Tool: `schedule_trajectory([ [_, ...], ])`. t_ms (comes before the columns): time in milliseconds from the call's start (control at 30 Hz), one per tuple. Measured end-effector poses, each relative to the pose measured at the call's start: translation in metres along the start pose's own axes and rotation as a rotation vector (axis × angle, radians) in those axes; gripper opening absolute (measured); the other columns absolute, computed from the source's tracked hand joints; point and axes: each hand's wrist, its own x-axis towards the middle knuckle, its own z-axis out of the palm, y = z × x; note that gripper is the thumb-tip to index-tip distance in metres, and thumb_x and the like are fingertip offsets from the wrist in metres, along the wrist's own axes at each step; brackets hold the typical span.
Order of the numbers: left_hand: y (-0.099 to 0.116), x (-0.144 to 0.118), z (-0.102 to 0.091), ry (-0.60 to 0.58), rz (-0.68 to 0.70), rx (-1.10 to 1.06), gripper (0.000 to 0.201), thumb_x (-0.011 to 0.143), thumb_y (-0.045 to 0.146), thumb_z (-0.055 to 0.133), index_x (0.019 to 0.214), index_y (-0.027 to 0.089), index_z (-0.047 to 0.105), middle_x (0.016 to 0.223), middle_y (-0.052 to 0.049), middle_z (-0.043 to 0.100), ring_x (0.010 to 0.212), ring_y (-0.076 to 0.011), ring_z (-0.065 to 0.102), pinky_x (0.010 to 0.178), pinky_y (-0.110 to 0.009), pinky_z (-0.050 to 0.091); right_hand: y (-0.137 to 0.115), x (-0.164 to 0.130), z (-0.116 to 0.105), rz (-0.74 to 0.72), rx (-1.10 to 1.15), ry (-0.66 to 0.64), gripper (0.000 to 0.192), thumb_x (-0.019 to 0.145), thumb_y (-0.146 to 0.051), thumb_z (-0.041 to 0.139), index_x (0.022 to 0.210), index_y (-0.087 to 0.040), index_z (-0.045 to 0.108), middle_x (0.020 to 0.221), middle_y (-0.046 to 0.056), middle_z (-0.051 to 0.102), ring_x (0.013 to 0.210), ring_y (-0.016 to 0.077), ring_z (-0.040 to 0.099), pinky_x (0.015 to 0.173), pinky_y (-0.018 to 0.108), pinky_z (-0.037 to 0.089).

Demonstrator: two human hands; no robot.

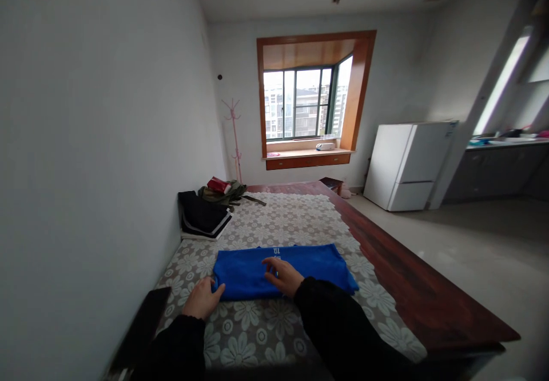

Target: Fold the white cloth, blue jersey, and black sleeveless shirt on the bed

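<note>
A blue garment [309, 264], folded into a long flat band with a small white print at its far edge, lies across a floral lace cloth [295, 221] on a wooden table. My left hand [201, 300] rests at the garment's near left corner, fingers touching its edge. My right hand [282, 275] lies flat on the middle of the garment, fingers spread. Both arms wear black sleeves.
A stack of folded dark clothes [201, 216] and an olive bag with a red item [223, 189] sit at the table's far left by the wall. The bare wood table edge [412, 289] runs along the right. A white fridge [407, 163] stands beyond.
</note>
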Motion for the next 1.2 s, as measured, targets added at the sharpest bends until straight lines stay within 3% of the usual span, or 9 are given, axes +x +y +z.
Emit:
schedule_trajectory([
  [133, -0.01, 0.01, -0.014, -0.11, -0.095, -0.223, 0.039, 0.079, 0.05, 0.053, 0.105, 0.022, 0.047, 0.094, -0.009, 0.069, 0.093, -0.0286, 0.069, 0.081, -0.04, 0.053, -0.008, 0.036, 0.039, 0.088, 0.199, -0.022, 0.03, 0.085, -0.024, 0.057, 0.114, -0.023, 0.064, 0.098, 0.003, 0.071, 0.069, 0.0133, 0.063, 0.066, 0.027, 0.052],
  [267, -0.019, 0.012, -0.031, -0.305, -0.168, -0.478, 0.052, 0.077, 0.063, 0.055, 0.108, 0.024, 0.042, 0.086, -0.006, 0.07, 0.077, -0.0257, 0.072, 0.069, -0.04, 0.057, -0.002, 0.045, 0.064, 0.208, 0.324, -0.003, 0.031, 0.087, -0.025, 0.049, 0.115, -0.023, 0.062, 0.101, 0.003, 0.071, 0.058, 0.0106, 0.06, 0.05, 0.022, 0.046],
  [400, -0.022, 0.007, -0.039, -0.433, -0.188, -0.643, 0.073, 0.06, 0.072, 0.072, 0.108, 0.026, 0.043, 0.088, -0.006, 0.071, 0.078, -0.0284, 0.074, 0.071, -0.043, 0.058, -0.004, 0.036, 0.063, 0.184, 0.286, 0.005, 0.03, 0.085, -0.028, 0.056, 0.114, -0.023, 0.063, 0.102, 0.003, 0.072, 0.063, 0.0116, 0.06, 0.062, 0.027, 0.05],
  [500, -0.019, 0.004, -0.037, -0.477, -0.198, -0.719, 0.073, 0.059, 0.07, 0.076, 0.109, 0.026, 0.045, 0.09, -0.005, 0.072, 0.078, -0.0287, 0.075, 0.071, -0.042, 0.058, -0.024, 0.031, 0.058, 0.061, 0.015, -0.074, 0.048, 0.076, -0.042, 0.073, 0.119, -0.023, 0.063, 0.109, 0.005, 0.07, 0.077, 0.0178, 0.063, 0.077, 0.033, 0.051],
  [600, -0.017, 0.004, -0.032, -0.477, -0.212, -0.778, 0.067, 0.063, 0.066, 0.076, 0.108, 0.026, 0.047, 0.085, -0.002, 0.071, 0.077, -0.028, 0.075, 0.07, -0.04, 0.058, -0.055, 0.035, 0.065, -0.132, -0.314, -0.169, 0.067, 0.071, -0.054, 0.075, 0.126, -0.021, 0.059, 0.117, 0.011, 0.066, 0.098, 0.0291, 0.063, 0.084, 0.04, 0.049],
  [700, -0.017, 0.004, -0.026, -0.437, -0.216, -0.849, 0.06, 0.067, 0.06, 0.077, 0.107, 0.026, 0.047, 0.082, 0.001, 0.069, 0.078, -0.0259, 0.075, 0.072, -0.038, 0.058, -0.079, 0.045, 0.082, -0.183, -0.435, -0.195, 0.05, 0.079, -0.045, 0.068, 0.12, -0.018, 0.06, 0.113, 0.013, 0.066, 0.102, 0.0312, 0.061, 0.081, 0.04, 0.048],
  [867, -0.017, -0.002, -0.023, -0.35, -0.195, -1.007, 0.049, 0.076, 0.053, 0.072, 0.106, 0.026, 0.045, 0.097, -0.005, 0.07, 0.094, -0.0231, 0.073, 0.087, -0.036, 0.057, -0.081, 0.058, 0.098, 0.005, -0.402, -0.109, 0.017, 0.088, -0.028, 0.054, 0.1, -0.02, 0.063, 0.102, 0.009, 0.069, 0.089, 0.024, 0.065, 0.074, 0.033, 0.045],
  [1067, 0.0, 0.001, -0.025, -0.531, -0.167, -1.159, 0.049, 0.083, 0.067, 0.053, 0.101, 0.021, 0.057, 0.1, -0.01, 0.072, 0.098, -0.026, 0.071, 0.09, -0.042, 0.056, -0.072, 0.057, 0.093, 0.027, -0.231, 0.052, 0.016, 0.091, -0.028, 0.052, 0.102, -0.024, 0.062, 0.102, 0.005, 0.067, 0.091, 0.0215, 0.065, 0.077, 0.031, 0.044],
  [1200, 0.019, 0.025, -0.013, -0.337, -0.155, -0.91, 0.053, 0.079, 0.062, 0.062, 0.11, 0.02, 0.059, 0.093, -0.007, 0.073, 0.086, -0.0244, 0.071, 0.076, -0.037, 0.058, -0.075, 0.051, 0.095, -0.066, -0.093, -0.023, 0.029, 0.084, -0.026, 0.062, 0.113, -0.026, 0.062, 0.107, 0.005, 0.064, 0.1, 0.0234, 0.062, 0.088, 0.034, 0.046],
])
